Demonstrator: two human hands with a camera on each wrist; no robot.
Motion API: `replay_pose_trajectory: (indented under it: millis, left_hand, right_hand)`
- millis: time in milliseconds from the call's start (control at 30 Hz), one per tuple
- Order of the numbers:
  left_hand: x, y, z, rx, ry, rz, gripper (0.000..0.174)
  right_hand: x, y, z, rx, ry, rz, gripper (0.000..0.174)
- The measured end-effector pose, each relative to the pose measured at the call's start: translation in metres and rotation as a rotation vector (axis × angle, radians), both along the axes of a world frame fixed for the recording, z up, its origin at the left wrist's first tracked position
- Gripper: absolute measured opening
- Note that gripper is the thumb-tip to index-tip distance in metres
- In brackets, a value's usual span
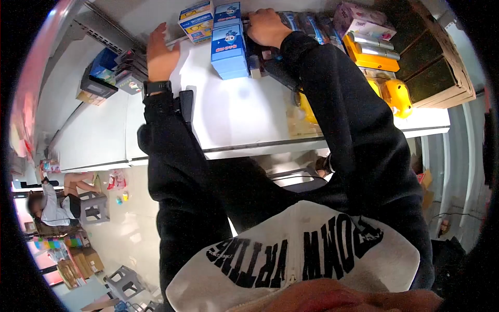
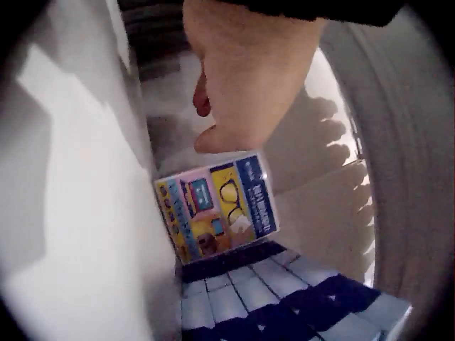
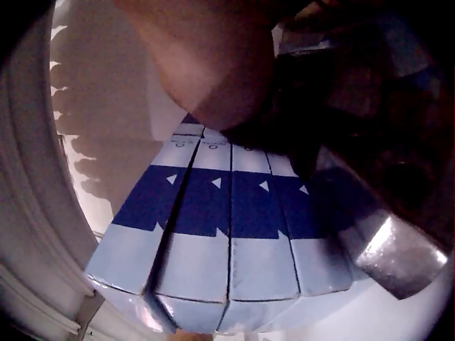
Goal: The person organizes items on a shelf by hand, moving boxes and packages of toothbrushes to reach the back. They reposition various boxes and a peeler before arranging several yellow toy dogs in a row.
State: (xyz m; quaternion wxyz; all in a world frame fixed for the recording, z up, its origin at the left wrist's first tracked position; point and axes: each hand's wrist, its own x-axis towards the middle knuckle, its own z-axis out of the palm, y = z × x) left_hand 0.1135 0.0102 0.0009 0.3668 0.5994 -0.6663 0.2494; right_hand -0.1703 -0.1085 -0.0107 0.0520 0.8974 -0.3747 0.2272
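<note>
A row of light-blue boxes (image 1: pixel 228 51) with dark-blue bands stands on the white shelf. My right hand (image 1: pixel 267 28) is at its back right end, fingers bent downward; in the right wrist view this hand (image 3: pixel 213 78) overlaps the far end of the boxes (image 3: pixel 202 206), its fingertips hidden. I cannot tell whether it grips one. My left hand (image 1: pixel 162 54) is raised to the left of the row, fingers extended and holding nothing. Between it and the row stands a blue-and-yellow box (image 1: pixel 196 25) printed with glasses, which the left wrist view shows behind the blue boxes (image 2: pixel 277 298).
Dark blister packs (image 1: pixel 312 26) lie right of my right hand. Beyond them are a purple floral box (image 1: pixel 364 21), a yellow box with silver cylinders (image 1: pixel 371 52), yellow items (image 1: pixel 399 99) and a cardboard carton (image 1: pixel 442 57). Several boxes (image 1: pixel 106 75) stand far left. A person (image 1: pixel 57 208) sits lower left.
</note>
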Motion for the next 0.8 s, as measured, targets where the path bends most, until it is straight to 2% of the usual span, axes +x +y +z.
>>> replay_pose_trajectory:
  millis: [33,133,233,333,367,467,567,667,733,800]
  left_hand:
    - [0.002,0.011,0.015,-0.115,-0.102,-0.034,0.053]
    - [0.032,0.038,0.03,-0.265,-0.192,0.273,0.039]
    - [0.046,0.063,0.031,-0.485,-0.236,0.558,0.042]
    - [0.047,0.066,0.018,-0.41,-0.147,0.801,0.058]
    - [0.056,0.062,0.013,-0.4,-0.182,0.826,0.065]
    - [0.054,0.061,0.013,-0.382,-0.175,0.795,0.063]
    - [0.058,0.062,0.005,-0.306,0.061,0.825,0.066]
    - [0.079,0.058,-0.004,-0.307,0.146,0.674,0.064]
    - [0.076,0.058,-0.004,-0.32,0.143,0.704,0.064]
    - [0.076,0.058,-0.005,-0.326,0.123,0.721,0.065]
  right_hand:
    - [-0.005,0.019,0.01,-0.013,-0.061,-0.051,0.036]
    - [-0.001,0.003,-0.001,-0.071,-0.073,-0.016,0.037]
    - [0.002,-0.001,-0.005,-0.064,-0.076,-0.016,0.037]
    - [0.0,0.0,-0.005,-0.061,-0.095,0.003,0.037]
    - [0.0,0.0,-0.004,-0.046,-0.073,0.006,0.037]
    - [0.0,0.002,0.002,-0.001,-0.033,0.006,0.038]
    - [-0.001,0.008,0.004,0.058,-0.059,-0.017,0.041]
    - [-0.002,0.013,0.01,0.141,-0.085,-0.032,0.047]
    - [0.0,0.005,0.006,0.173,-0.091,-0.022,0.055]
    - [0.002,0.001,0.003,0.192,-0.077,-0.015,0.056]
